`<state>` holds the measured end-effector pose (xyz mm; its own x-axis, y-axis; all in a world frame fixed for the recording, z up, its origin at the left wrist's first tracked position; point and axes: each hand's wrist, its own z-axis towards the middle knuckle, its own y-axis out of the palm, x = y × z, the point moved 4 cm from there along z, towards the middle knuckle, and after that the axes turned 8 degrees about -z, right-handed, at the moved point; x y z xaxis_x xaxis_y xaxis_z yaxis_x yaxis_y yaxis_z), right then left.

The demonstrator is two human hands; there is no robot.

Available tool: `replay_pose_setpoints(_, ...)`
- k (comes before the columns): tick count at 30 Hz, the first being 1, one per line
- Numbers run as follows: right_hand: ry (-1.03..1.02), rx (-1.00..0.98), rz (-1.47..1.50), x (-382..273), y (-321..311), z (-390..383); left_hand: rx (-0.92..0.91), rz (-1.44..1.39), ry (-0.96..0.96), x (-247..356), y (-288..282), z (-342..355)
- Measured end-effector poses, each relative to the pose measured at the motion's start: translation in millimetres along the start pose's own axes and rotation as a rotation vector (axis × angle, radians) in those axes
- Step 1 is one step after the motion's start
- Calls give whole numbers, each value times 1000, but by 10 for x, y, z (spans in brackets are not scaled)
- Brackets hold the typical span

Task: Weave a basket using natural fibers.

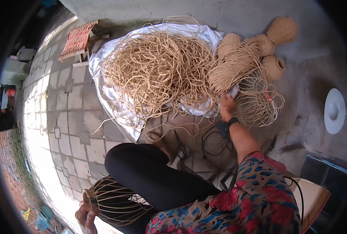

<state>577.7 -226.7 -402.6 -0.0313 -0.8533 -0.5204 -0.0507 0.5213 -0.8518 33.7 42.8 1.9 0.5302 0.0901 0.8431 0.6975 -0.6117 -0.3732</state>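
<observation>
Frame (pixel 117 201) in L hand (pixel 87 217); R hand (pixel 227 105) by rope coil (pixel 236 64), sheet (pixel 110 96) edge

I'm facing 1 plain grey wall (pixel 150 11) running across the far side. Grey floor slabs (pixel 78 124) are spreading ahead and to my left, joints showing. 1 low wooden stool (pixel 78 41) with an orange-red strap seat is standing far left, near that wall. Strong daylight (pixel 35 113) is falling in a long band on my left, blowing out the slabs. Reddish brickwork (pixel 11 163) is lying past it.
</observation>
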Motion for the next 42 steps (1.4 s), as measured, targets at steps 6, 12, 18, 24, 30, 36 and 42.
replay_pose_setpoints(6,-797,-455,-317,471,723,-333,-51,-7,21,85,70,98)
replay_pose_setpoints(12,274,-955,835,-682,100,-62,-50,-21,45,65,63,97)
replay_pose_setpoints(18,-1056,-190,333,-1865,-2651,1801,-38,-41,8,62,106,122)
replay_pose_setpoints(24,-37,218,434,-22,-4345,3023,-27,-17,88,47,155,129)
replay_pose_setpoints(30,-284,668,-268,258,-3491,2152,-62,-7,18,201,104,47)
replay_pose_setpoints(36,-588,161,67,-603,-1486,1766,-52,-142,2,39,127,115)
replay_pose_setpoints(42,-188,-1045,619,-1723,399,-208,41,-93,-22,-1,-31,-81)
